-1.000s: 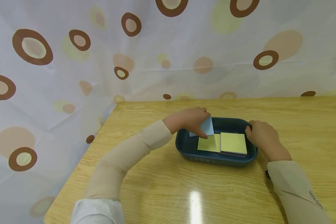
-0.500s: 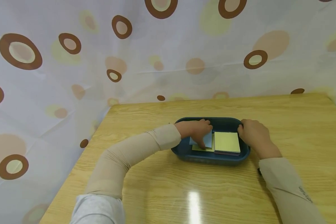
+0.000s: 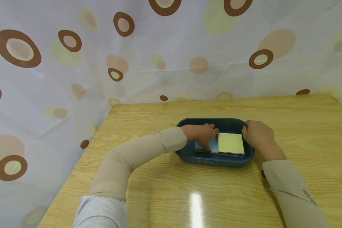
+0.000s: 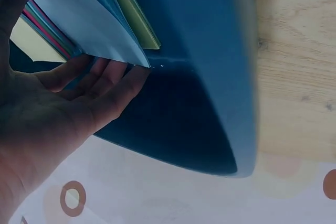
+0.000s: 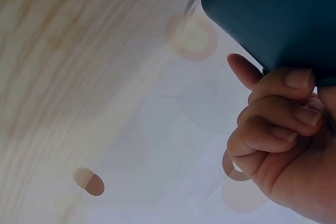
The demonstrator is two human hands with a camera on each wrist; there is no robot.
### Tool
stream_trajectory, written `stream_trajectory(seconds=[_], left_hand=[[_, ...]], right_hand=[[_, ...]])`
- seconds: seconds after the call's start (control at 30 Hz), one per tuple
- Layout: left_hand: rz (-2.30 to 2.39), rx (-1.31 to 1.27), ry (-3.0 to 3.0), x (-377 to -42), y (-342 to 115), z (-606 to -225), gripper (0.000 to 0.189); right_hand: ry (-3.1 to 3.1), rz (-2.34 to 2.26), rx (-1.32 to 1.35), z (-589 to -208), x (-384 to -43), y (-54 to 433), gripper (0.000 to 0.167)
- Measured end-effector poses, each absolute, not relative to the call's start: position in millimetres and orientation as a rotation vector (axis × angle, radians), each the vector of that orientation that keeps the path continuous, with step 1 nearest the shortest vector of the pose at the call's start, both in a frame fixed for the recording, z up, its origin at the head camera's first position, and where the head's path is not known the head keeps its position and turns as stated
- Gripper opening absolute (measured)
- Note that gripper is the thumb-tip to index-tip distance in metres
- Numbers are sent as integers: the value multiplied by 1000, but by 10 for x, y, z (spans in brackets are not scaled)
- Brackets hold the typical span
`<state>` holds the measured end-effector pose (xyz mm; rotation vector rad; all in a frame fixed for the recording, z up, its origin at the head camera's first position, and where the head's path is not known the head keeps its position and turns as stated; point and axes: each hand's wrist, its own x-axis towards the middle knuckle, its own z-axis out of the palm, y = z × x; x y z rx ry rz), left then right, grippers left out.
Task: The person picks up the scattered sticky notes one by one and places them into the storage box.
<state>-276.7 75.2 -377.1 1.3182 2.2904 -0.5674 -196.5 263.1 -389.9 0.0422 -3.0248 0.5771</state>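
A dark blue, round-cornered plastic basin (image 3: 216,161) stands on the table. My left hand (image 3: 203,134) reaches inside it and holds a light blue square of paper (image 3: 213,145) between thumb and fingers. In the left wrist view the fingers lie along one edge of the blue paper (image 4: 79,19), the thumb opposite. A greenish-yellow pad (image 4: 134,11) shows beneath it. Right beside lies a stack of square note papers with a yellow top (image 3: 231,144). My right hand (image 3: 259,137) grips the basin's right rim, its fingers curled in the right wrist view.
The basin rests on a light wooden table (image 3: 165,196), whose left edge runs diagonally. A white curtain (image 3: 171,47) with brown and beige circles hangs behind the table and along its left.
My left hand has lowered the blue paper into the basin's left part, over the yellow paper there. The right hand keeps hold of the rim. The head view has shifted slightly.
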Motion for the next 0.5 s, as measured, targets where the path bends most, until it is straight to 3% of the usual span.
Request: stream_trajectory(seconds=[0.5], left_hand=[[-512,1301,2316,-2759,718,-3839,102]], right_hand=[[-3024,555,32,-3915,-1978,2629,34]])
